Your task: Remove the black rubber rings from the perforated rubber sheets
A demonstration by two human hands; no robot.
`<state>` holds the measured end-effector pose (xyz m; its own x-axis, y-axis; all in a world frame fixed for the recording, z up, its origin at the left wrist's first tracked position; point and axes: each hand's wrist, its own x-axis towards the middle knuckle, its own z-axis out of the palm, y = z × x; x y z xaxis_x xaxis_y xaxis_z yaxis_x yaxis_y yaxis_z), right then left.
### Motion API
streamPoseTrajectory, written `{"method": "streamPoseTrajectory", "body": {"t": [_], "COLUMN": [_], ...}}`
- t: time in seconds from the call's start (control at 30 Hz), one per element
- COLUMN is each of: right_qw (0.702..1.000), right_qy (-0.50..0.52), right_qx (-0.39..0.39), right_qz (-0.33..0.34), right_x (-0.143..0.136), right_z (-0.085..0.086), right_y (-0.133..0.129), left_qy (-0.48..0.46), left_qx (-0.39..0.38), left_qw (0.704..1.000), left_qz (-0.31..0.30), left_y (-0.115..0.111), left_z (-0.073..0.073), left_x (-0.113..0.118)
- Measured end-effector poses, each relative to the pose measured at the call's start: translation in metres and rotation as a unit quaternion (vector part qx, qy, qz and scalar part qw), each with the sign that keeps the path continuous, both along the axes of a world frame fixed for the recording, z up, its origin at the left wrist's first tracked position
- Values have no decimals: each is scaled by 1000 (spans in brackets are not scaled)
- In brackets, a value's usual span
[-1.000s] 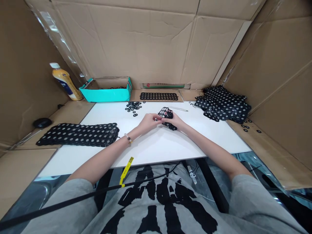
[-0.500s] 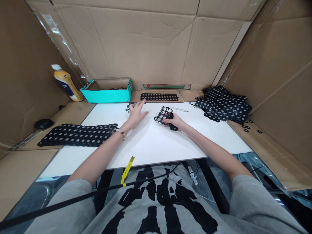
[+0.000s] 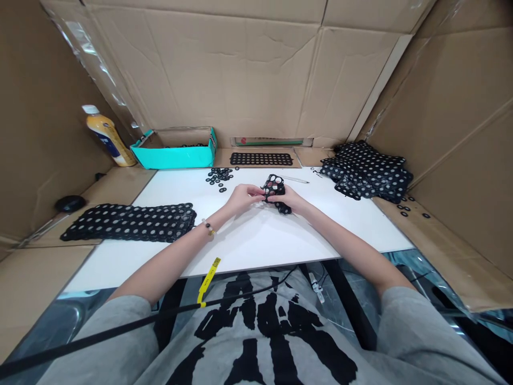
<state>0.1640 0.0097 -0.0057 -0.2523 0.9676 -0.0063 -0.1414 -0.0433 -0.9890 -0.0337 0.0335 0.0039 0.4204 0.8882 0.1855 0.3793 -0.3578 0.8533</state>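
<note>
Over the middle of the white board point(image 3: 256, 240), my right hand point(image 3: 294, 199) grips a bunched black sheet with round holes point(image 3: 274, 184). My left hand point(image 3: 242, 198) is closed, its thumb and fingertips pinching at the sheet's left edge. Whether a small ring is also between those fingertips is too small to tell. Behind my left hand lies a loose group of small black rings point(image 3: 219, 174), with a few strays nearer to it. A thin pen-like stick point(image 3: 295, 179) rests just beyond my right hand.
A stack of holed black sheets point(image 3: 128, 222) lies at left, and a heaped pile point(image 3: 366, 170) at back right. A flat black holed strip point(image 3: 261, 159) lies at the back, beside a turquoise box point(image 3: 174, 158). A bottle point(image 3: 109, 136) stands far left. Cardboard walls point(image 3: 208, 69) surround the board.
My left hand has moved from the ring group towards me and right, closing at the sheet's edge. The rings it covered now show. My right hand stays with the sheet, which has folded narrower.
</note>
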Motion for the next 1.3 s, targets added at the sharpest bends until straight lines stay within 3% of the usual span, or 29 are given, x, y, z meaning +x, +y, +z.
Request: {"method": "streamPoseTrajectory", "body": {"t": [0.1,0.17,0.27,0.33,0.4,0.57,0.63,0.8,0.93,1.03,1.13,1.23,1.3], "right_qw": [999,998,998,997,996,994,995,999,999,997,998,996,994], "right_qy": [-23,-42,-45,-48,-63,-69,-63,-8,-48,-69,-53,-63,-81], "right_qx": [-6,-13,-26,-22,-12,0,6,-8,-2,-18,-26,-34,-35], "right_qz": [-23,-36,-44,-49,-62,-80,-79,-34,-15,-32,-38,-55,-67], "right_x": [2,4,6,6,6,6,5,4,5,7,8,8,8], "right_z": [-4,-6,-11,-13,-15,-15,-12,0,2,-1,-6,-8,-9], "right_y": [3,6,8,10,11,10,7,1,3,5,7,8,8], "left_qy": [-38,-29,62,144,192,216,211,146,81,35,37,132,174], "left_qx": [-35,4,101,154,198,233,235,187,114,45,53,108,154], "left_qw": [998,995,970,945,930,948,949,971,990,995,981,947,928], "left_qz": [28,94,210,251,241,19,-4,24,35,83,181,273,292], "left_y": [12,21,33,36,31,-4,-19,-30,-14,5,28,43,42], "left_z": [-2,0,5,8,10,13,13,9,4,2,3,4,6], "left_x": [-6,-16,-36,-45,-44,-8,5,13,9,-3,-27,-51,-56]}}
